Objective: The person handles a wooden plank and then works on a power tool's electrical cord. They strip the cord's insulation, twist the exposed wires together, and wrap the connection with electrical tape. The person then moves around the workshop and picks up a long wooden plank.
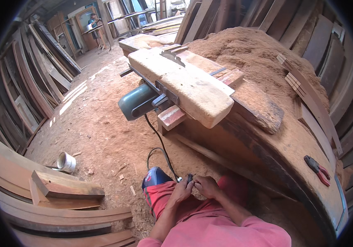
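My left hand and my right hand meet in front of my lap. The left is closed on the end of a black cord, where a small dark piece pokes up between the fingers. My right fingers pinch at the same spot, mostly hiding what they grip. A small whitish bit shows beside the left hand. The cord runs up to a green power saw motor, mounted under a thick wooden board. Through the board's top rises a toothed circular blade.
Pliers with red handles lie on the sawdust-covered bench at right. Behind is a sawdust heap. Planks lean along both sides. A white can and joined timber are at left. Another person stands far back.
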Motion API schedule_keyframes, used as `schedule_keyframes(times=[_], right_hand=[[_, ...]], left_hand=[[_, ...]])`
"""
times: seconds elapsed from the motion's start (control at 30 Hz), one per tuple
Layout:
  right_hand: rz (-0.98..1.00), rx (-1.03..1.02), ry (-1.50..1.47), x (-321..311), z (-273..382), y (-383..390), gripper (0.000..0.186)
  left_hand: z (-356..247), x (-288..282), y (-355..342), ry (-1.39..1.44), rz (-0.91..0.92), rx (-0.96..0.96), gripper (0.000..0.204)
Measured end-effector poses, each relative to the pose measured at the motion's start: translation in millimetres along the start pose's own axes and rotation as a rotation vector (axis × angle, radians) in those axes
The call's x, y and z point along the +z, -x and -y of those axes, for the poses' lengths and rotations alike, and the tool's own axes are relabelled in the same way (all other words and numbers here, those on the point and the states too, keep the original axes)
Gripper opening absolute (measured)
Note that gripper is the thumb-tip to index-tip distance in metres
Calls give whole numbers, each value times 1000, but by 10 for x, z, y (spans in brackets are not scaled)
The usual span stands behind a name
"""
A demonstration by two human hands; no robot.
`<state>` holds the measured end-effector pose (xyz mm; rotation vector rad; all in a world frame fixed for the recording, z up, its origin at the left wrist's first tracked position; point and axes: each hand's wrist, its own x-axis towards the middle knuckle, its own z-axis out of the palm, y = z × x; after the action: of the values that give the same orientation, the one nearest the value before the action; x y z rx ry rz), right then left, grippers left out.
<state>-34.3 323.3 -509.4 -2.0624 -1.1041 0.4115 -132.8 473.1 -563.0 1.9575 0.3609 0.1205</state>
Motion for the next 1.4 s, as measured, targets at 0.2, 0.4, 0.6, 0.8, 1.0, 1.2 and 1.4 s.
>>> schedule_keyframes(times=[0.2,0.4,0.6,0.8,1.0,1.2,1.4], right_hand=[[24,42,36,-49,-11,7,17],[34,60,-69,-6,-49,-3,16],[-3,15,-283,-131,-24,-100,18],[57,106,-887,-466,322,-91,15],[136,307,-1571,-551,482,-3,8],[148,270,-1674,-649,549,40,7],[64,142,-904,-717,559,-40,11]], left_hand=[[-200,-53,28,-116,83,-18,32],[-263,-61,36,-119,69,-76,30],[-261,-123,-59,336,65,1,20],[-1141,-432,-22,349,105,66,12],[-1285,-437,10,675,194,20,17],[-1207,-348,61,1230,215,-4,24],[-1240,-386,117,692,-6,139,26]])
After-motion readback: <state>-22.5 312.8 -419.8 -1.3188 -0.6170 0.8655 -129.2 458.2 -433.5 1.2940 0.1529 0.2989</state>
